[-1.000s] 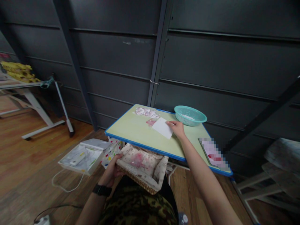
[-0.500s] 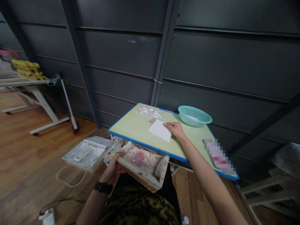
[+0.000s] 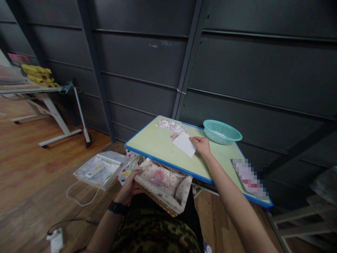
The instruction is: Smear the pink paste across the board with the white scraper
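Note:
My right hand is closed on one edge of a flat white card, low over the pale yellow tabletop. Just past the card lies a small pinkish patch of bits. Farther back is a spread pile of small white and purplish pieces. My left hand grips the left end of a fabric-lined wicker basket, held over my lap beneath the table's blue front edge. Inside the basket the lining shows pink contents, too blurred to name.
A turquoise plastic basin with white pieces inside stands at the back right. A pixelated flat item lies on the right side. To the left, an open white box with a cable sits low by the floor. A dark panelled wall rises behind.
The camera view has turned slightly left, so everything sits a little farther right. The card in my right hand has shifted slightly; my left hand keeps its hold on the basket.

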Available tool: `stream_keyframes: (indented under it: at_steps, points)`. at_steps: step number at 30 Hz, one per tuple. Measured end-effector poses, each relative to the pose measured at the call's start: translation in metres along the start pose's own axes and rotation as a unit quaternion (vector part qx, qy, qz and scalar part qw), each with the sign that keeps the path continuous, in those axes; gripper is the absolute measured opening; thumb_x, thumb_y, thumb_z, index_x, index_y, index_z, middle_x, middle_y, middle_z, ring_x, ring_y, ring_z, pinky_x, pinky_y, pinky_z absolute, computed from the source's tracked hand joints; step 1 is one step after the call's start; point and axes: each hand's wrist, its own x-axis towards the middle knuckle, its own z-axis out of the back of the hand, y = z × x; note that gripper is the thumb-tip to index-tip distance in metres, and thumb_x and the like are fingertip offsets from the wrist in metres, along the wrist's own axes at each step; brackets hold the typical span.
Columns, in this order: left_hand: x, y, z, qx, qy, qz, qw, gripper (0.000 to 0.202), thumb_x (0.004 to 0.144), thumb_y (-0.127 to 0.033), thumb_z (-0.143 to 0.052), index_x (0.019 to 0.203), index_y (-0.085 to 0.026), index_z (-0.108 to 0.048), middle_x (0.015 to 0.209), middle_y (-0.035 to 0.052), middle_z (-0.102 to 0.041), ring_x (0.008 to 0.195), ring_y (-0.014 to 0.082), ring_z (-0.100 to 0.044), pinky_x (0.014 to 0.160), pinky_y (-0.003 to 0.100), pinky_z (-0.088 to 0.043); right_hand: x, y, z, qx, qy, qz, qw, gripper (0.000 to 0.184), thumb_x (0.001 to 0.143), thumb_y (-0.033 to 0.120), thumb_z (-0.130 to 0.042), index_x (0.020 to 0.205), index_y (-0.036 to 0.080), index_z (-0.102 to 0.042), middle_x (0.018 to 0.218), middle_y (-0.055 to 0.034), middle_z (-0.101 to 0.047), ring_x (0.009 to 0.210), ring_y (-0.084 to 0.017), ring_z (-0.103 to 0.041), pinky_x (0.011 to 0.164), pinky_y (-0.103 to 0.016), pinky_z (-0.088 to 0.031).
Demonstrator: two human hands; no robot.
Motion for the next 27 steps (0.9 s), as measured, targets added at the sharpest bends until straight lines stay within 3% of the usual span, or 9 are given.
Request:
stream_keyframes:
  at_steps: [4, 10, 19, 27]
  points:
    - [0.005, 0.004, 0.004, 0.003, 0.008, -0.006, 1.000, 0.014, 0.086, -0.031, -0.065, 0.093, -0.019, -0.062, 0.063, -0.0001, -0.066, 0.052, 0.0199, -0.067, 0.049, 0.032, -0.061, -0.004, 0.004, 0.001, 0.032, 0.057, -0.020, 0.998, 0.064, 0.054, 0.071, -0.078, 0.076, 0.011, -0.082, 0.070, -0.0092, -0.074, 0.058, -0.019, -0.055, 0.054, -0.031, -0.037]
    - [0.007, 0.004, 0.005, 0.000, 0.004, -0.004, 1.000, 0.014, 0.084, -0.031, -0.066, 0.091, -0.020, -0.061, 0.062, -0.0005, -0.066, 0.051, 0.0197, -0.066, 0.048, 0.033, -0.061, -0.009, 0.008, 0.000, 0.038, 0.053, -0.027, 0.998, 0.068, 0.050, 0.076, -0.080, 0.074, 0.012, -0.080, 0.070, -0.0102, -0.073, 0.060, -0.018, -0.054, 0.054, -0.030, -0.038]
    - [0.009, 0.009, 0.005, -0.008, 0.030, -0.006, 0.999, 0.020, 0.082, -0.033, -0.071, 0.094, -0.018, -0.063, 0.066, 0.0013, -0.069, 0.054, 0.0203, -0.067, 0.051, 0.034, -0.062, -0.023, 0.012, -0.008, 0.057, 0.229, -0.031, 0.971, 0.068, 0.056, 0.075, -0.085, 0.082, 0.012, -0.083, 0.066, -0.0037, -0.068, 0.057, -0.012, -0.047, 0.053, -0.026, -0.033]
    - [0.006, 0.009, 0.002, -0.009, 0.014, 0.006, 1.000, 0.019, 0.085, -0.034, -0.069, 0.095, -0.018, -0.066, 0.067, 0.0022, -0.070, 0.056, 0.0214, -0.068, 0.053, 0.035, -0.063, -0.037, 0.026, -0.023, 0.074, 0.304, -0.047, 0.949, 0.063, 0.055, 0.073, -0.086, 0.076, 0.014, -0.081, 0.065, -0.0035, -0.068, 0.058, -0.012, -0.049, 0.054, -0.026, -0.035]
